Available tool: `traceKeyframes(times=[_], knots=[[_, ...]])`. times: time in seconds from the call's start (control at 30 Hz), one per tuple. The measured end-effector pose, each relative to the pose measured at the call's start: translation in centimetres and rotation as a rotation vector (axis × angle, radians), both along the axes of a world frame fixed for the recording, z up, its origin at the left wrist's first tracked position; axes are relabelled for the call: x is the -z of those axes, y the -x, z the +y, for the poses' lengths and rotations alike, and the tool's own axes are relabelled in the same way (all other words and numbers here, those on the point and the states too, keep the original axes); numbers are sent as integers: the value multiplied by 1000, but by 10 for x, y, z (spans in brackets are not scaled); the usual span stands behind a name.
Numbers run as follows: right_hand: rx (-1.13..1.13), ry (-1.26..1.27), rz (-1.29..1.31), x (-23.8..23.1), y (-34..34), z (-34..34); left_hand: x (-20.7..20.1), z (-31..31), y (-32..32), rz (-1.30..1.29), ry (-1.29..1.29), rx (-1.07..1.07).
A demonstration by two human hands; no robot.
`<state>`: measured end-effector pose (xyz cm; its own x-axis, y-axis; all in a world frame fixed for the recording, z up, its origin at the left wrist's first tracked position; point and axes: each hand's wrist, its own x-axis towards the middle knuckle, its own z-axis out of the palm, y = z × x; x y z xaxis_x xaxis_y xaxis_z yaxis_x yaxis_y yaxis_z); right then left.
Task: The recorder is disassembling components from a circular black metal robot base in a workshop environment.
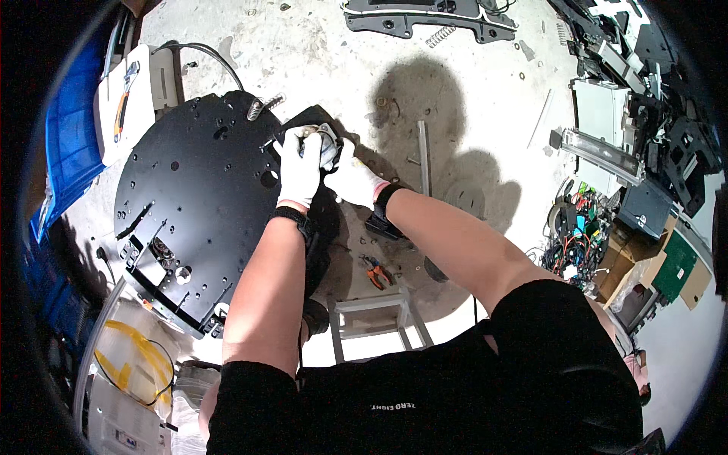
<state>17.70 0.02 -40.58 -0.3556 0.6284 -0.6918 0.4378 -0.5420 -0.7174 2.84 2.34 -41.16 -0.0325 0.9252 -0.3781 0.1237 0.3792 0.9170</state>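
Note:
Both of my hands wear white gloves and meet over a small grey-and-black metal part (pixel 327 138) at the right edge of a large round black plate (pixel 189 197) full of holes. My left hand (pixel 298 168) grips the part from the left. My right hand (pixel 353 180) closes on it from the right. The fingers hide most of the part. A metal spring (pixel 255 110) stands on the plate just left of the hands.
Orange-handled pliers (pixel 377 273) lie on the concrete floor below my right forearm, next to a small metal stool (pixel 375 318). A metal rod (pixel 423 158) lies to the right. Dismantled black and white panels (pixel 607 114) and tangled wires (pixel 580 227) pile up at right.

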Motion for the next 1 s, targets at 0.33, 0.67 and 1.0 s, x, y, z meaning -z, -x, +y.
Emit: traceKeyframes(times=[0.33,0.67,1.0], knots=[[-229,130,-521,-16,-14,-12,12,1,-14,-44,29,-19],[-997,-283,-718,-12,-47,37,14,-3,-2,-1,103,-10],[-649,-281,-1056,6,-77,101,-12,2,-9,-261,65,-122]])
